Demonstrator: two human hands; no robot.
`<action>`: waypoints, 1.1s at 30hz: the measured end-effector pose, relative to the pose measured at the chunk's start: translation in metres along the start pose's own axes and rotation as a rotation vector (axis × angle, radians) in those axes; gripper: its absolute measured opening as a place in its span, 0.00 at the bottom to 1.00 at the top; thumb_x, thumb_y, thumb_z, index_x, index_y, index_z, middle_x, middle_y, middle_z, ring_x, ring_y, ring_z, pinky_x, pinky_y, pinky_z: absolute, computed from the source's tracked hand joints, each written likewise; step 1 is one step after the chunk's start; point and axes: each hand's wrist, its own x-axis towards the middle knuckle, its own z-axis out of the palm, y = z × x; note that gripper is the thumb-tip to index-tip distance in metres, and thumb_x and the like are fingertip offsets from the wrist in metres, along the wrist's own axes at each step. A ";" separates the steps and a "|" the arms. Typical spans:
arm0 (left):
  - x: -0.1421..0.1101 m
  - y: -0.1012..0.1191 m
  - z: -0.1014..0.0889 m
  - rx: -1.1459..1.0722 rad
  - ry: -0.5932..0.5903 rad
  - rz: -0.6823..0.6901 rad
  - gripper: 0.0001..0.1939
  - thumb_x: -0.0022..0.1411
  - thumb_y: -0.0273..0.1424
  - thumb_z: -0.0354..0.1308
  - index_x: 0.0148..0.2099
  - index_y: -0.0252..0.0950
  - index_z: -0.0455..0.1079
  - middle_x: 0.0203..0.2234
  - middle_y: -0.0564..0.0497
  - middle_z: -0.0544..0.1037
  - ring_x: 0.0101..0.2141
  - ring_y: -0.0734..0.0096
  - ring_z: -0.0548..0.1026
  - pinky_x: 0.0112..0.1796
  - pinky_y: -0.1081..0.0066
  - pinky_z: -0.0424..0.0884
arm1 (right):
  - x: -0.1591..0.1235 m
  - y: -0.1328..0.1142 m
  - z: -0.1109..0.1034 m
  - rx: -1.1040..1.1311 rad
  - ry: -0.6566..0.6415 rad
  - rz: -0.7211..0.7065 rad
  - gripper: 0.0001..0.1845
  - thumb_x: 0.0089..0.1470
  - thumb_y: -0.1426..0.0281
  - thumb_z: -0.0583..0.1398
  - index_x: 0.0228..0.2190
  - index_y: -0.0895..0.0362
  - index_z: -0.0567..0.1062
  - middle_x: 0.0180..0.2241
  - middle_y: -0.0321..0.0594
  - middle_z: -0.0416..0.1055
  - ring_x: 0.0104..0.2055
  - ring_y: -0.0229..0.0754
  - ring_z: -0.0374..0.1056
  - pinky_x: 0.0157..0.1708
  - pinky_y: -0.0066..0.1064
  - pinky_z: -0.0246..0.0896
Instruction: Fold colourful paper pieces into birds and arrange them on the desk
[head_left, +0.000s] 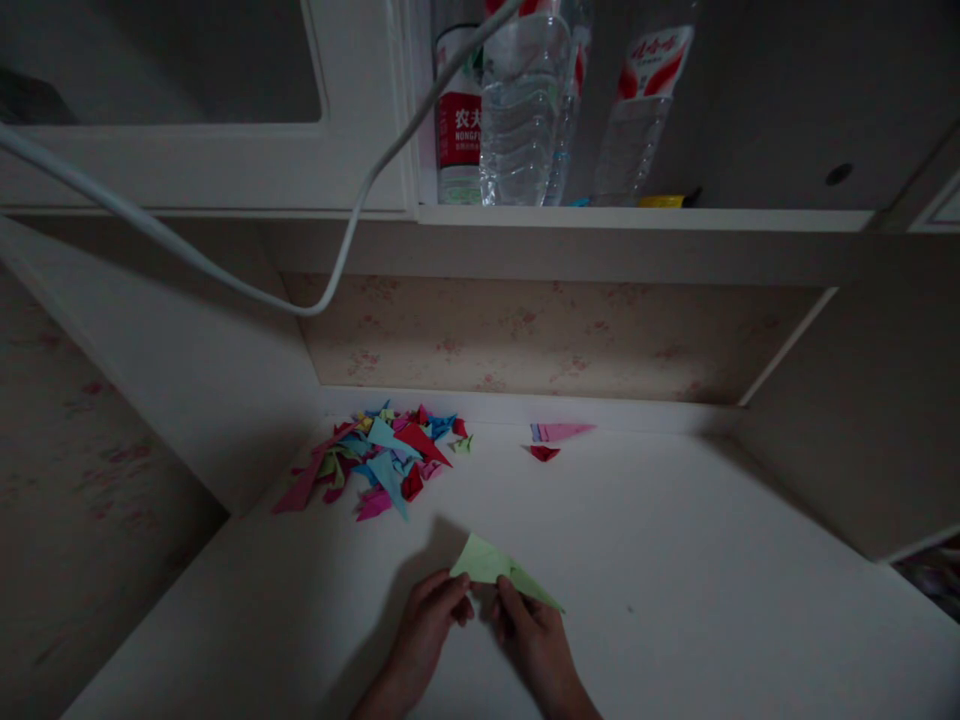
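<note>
A sheet of light green paper (484, 560), partly folded, is held between both hands just above the white desk. My left hand (431, 620) pinches its lower left corner between thumb and fingers. Along its lower edge, right of the middle, my right hand (532, 630) grips it with the thumb on top. The paper's right part slants down to a point beyond the right fingers. Fingers under the paper are partly hidden.
A heap of colourful folded paper pieces (390, 450) lies at the back left of the desk (675, 560). Behind the hands are a pink paper piece (566, 431) and a small red one (544, 453). Plastic bottles (525, 120) stand on the shelf above; a white cable (352, 230) hangs in front.
</note>
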 end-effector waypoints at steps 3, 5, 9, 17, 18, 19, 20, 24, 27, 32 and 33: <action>0.000 0.000 0.000 -0.002 -0.003 -0.003 0.15 0.54 0.39 0.62 0.31 0.29 0.75 0.20 0.49 0.73 0.23 0.74 0.65 0.27 0.73 0.60 | 0.001 0.002 -0.001 -0.010 -0.011 -0.011 0.30 0.54 0.48 0.54 0.18 0.61 0.73 0.16 0.35 0.62 0.21 0.35 0.57 0.23 0.26 0.49; 0.000 0.001 0.001 -0.003 0.000 -0.003 0.15 0.53 0.39 0.63 0.30 0.29 0.75 0.20 0.49 0.73 0.23 0.74 0.65 0.28 0.73 0.60 | 0.001 0.002 -0.001 -0.015 -0.013 -0.016 0.29 0.54 0.48 0.54 0.18 0.61 0.73 0.16 0.35 0.62 0.21 0.35 0.57 0.23 0.27 0.49; -0.001 0.002 0.001 0.018 0.006 0.000 0.16 0.52 0.40 0.63 0.30 0.29 0.75 0.19 0.50 0.72 0.23 0.74 0.65 0.28 0.73 0.60 | 0.000 0.001 -0.001 -0.028 -0.009 0.004 0.31 0.54 0.48 0.53 0.18 0.61 0.72 0.15 0.35 0.62 0.20 0.35 0.57 0.22 0.27 0.49; 0.003 -0.002 0.000 -0.014 0.062 0.029 0.16 0.51 0.40 0.64 0.38 0.32 0.74 0.23 0.52 0.72 0.24 0.75 0.66 0.27 0.74 0.61 | 0.001 -0.001 0.000 0.038 -0.011 0.012 0.30 0.52 0.47 0.55 0.17 0.60 0.72 0.15 0.35 0.62 0.19 0.34 0.56 0.22 0.26 0.49; 0.003 -0.002 0.000 -0.028 0.083 0.032 0.18 0.50 0.40 0.64 0.40 0.33 0.74 0.25 0.51 0.73 0.24 0.75 0.66 0.27 0.74 0.62 | 0.001 0.001 0.000 0.055 -0.006 -0.001 0.30 0.52 0.48 0.55 0.17 0.61 0.72 0.15 0.35 0.63 0.19 0.34 0.56 0.22 0.26 0.49; 0.004 -0.001 0.000 -0.020 0.098 0.037 0.20 0.50 0.41 0.64 0.42 0.34 0.73 0.27 0.51 0.74 0.23 0.75 0.66 0.26 0.74 0.61 | 0.001 0.002 0.000 0.065 -0.001 -0.015 0.29 0.52 0.49 0.55 0.17 0.61 0.72 0.15 0.36 0.63 0.19 0.34 0.56 0.21 0.26 0.49; 0.005 0.001 0.000 0.020 0.106 0.043 0.21 0.50 0.42 0.64 0.43 0.33 0.73 0.27 0.51 0.74 0.23 0.75 0.66 0.25 0.74 0.60 | 0.000 0.003 -0.001 0.064 0.008 -0.028 0.29 0.53 0.49 0.56 0.16 0.61 0.72 0.14 0.36 0.63 0.19 0.34 0.56 0.21 0.26 0.48; 0.008 0.016 -0.001 0.374 0.073 0.053 0.19 0.52 0.43 0.61 0.38 0.30 0.75 0.20 0.52 0.71 0.20 0.76 0.63 0.22 0.75 0.57 | -0.001 0.002 -0.005 -0.015 0.056 -0.044 0.29 0.53 0.51 0.56 0.14 0.60 0.69 0.13 0.34 0.60 0.19 0.34 0.54 0.20 0.26 0.47; 0.017 0.032 0.000 0.611 -0.060 0.101 0.16 0.52 0.40 0.60 0.35 0.31 0.76 0.23 0.51 0.73 0.23 0.74 0.66 0.25 0.75 0.61 | -0.004 -0.006 -0.014 -0.072 0.101 -0.049 0.28 0.53 0.51 0.56 0.14 0.59 0.68 0.14 0.34 0.60 0.20 0.35 0.55 0.21 0.26 0.48; 0.045 0.057 0.017 0.794 -0.243 0.125 0.14 0.54 0.38 0.57 0.29 0.32 0.75 0.19 0.55 0.69 0.20 0.76 0.64 0.23 0.76 0.58 | -0.006 -0.023 -0.046 -0.096 0.138 -0.139 0.22 0.53 0.53 0.56 0.23 0.59 0.73 0.19 0.35 0.64 0.24 0.37 0.60 0.25 0.26 0.53; 0.053 0.061 0.024 0.785 -0.255 0.114 0.14 0.53 0.39 0.56 0.28 0.32 0.74 0.17 0.56 0.67 0.19 0.77 0.62 0.22 0.76 0.57 | -0.005 -0.024 -0.055 -0.090 0.145 -0.152 0.22 0.54 0.53 0.56 0.25 0.59 0.73 0.20 0.35 0.65 0.24 0.38 0.60 0.26 0.26 0.54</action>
